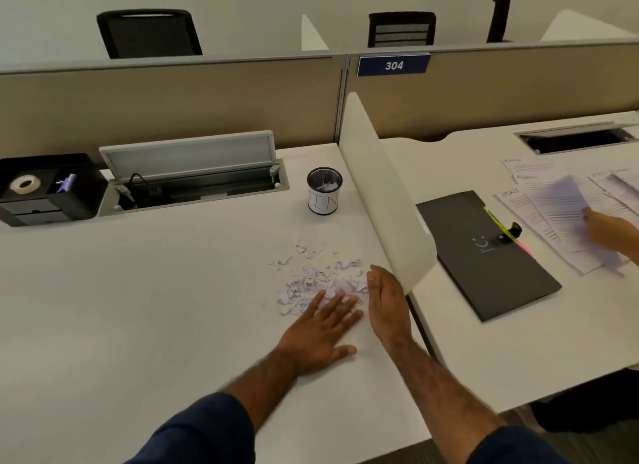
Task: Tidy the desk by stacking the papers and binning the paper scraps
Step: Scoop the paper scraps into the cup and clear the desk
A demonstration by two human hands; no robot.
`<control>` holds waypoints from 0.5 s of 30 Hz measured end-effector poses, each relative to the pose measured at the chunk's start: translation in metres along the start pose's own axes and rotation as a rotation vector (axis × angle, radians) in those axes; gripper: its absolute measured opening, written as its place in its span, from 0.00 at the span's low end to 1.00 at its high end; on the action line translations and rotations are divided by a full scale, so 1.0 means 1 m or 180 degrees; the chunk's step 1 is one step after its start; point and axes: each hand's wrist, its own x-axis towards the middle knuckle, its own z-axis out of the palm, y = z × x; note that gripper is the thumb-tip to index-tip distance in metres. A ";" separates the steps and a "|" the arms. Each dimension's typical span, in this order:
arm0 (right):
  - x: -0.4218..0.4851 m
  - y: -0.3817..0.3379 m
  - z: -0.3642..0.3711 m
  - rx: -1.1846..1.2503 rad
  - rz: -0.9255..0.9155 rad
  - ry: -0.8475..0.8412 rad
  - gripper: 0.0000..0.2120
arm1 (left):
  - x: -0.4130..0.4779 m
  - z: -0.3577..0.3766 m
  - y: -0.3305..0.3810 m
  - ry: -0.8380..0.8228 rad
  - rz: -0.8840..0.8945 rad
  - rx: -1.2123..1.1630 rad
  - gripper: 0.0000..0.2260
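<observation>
Left hand [320,328]: palm down on the white desk [138,308], fingers straight and spread, fingertips on the near edge of the paper scraps [318,277].
Right hand [385,301]: set on its little-finger edge, fingers straight and pressed together, nothing held, just right of the scraps and close to the white divider panel [377,187].
Paper scraps: loose pale heap on the desk, between the hands and the mesh cup [324,190], well apart from the cup.
Mesh cup: black, upright, near the divider panel, wrapped in a white label lettered "BIN"; a few scraps inside.
Printed papers [553,214]: fanned and overlapping on the neighbouring desk right of the divider panel, unstacked, partly blurred.
Another person's hand [608,235]: on those papers at the right edge; grip too blurred to tell.
Black folder [484,256]: flat on the neighbouring desk, between divider panel and papers.
Desk organiser [52,190]: black, far left, with a tape roll [24,184] in it.
</observation>
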 end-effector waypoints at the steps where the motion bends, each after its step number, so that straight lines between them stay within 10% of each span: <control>1: -0.002 0.004 0.001 -0.0058 0.0007 -0.0001 0.37 | 0.002 -0.003 -0.006 0.0027 -0.0120 0.0020 0.33; 10: -0.020 0.015 0.034 -0.1853 -0.0117 -0.0589 0.41 | -0.027 -0.012 -0.048 0.0399 -0.1698 -0.0279 0.34; 15: -0.020 -0.003 0.057 -0.2081 -0.0736 -0.1137 0.39 | -0.034 0.002 -0.054 0.0299 -0.1692 -0.0564 0.34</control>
